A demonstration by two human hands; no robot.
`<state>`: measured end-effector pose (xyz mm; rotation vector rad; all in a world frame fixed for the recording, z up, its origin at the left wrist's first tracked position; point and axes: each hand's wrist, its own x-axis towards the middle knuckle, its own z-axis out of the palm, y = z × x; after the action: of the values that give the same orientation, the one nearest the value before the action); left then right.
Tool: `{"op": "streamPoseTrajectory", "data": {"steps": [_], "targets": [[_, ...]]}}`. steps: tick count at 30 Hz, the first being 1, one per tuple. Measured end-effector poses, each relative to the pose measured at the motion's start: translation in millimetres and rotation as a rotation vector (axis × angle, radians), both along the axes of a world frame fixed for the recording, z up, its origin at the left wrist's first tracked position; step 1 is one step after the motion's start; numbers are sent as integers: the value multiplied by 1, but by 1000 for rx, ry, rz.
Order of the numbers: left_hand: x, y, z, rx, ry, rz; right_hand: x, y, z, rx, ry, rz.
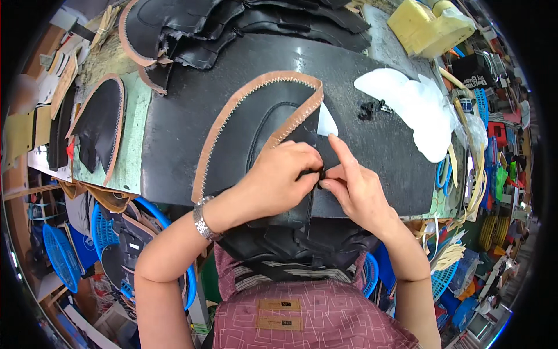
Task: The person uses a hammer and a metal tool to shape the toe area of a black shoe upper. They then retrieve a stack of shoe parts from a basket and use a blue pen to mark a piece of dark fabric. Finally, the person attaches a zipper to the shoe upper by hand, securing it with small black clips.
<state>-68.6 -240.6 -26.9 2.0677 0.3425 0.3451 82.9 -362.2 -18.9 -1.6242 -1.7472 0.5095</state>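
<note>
A black leather shoe-upper piece [235,131], edged with a tan zigzag-stitched strip [224,116], lies before me and hangs toward my lap. My left hand [285,174] is closed on its folded part, fingers curled and thumb pressed in. Close beside it, my right hand [360,192] pinches at the same dark edge with thumb and fingers, the index finger stretched forward. The tiny dark bit between the two hands is too small to make out. A white pointed insert [328,122] shows from under the tan edge, near my right index fingertip.
Stacked black leather pieces [279,23] lie along the far side, another edged piece [102,122] at the left. White cut shapes [415,104] lie right, beside black scraps [372,109]. A yellow container [424,29] stands far right; blue baskets [61,256] sit below the table.
</note>
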Motion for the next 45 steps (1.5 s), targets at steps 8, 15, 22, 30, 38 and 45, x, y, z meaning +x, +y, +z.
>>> {"op": "streamPoseTrajectory", "data": {"steps": [8, 15, 22, 30, 38, 45], "targets": [[5, -19, 2, 32, 2, 172, -12, -64, 9, -74, -261, 409], [5, -23, 5, 23, 17, 217, -28, -63, -20, -242, -465, 524], [1, -15, 9, -58, 93, 140, -35, -45, -6, -187, -459, 746], [-9, -2, 2, -197, -6, -25, 19, -19, 64, -122, 217, 346], [-7, 4, 10, -216, 106, -90, -8, 41, 22, 233, -192, -287], [-14, -2, 7, -211, 53, -11, 23, 30, 15, 97, -59, 54]]}}
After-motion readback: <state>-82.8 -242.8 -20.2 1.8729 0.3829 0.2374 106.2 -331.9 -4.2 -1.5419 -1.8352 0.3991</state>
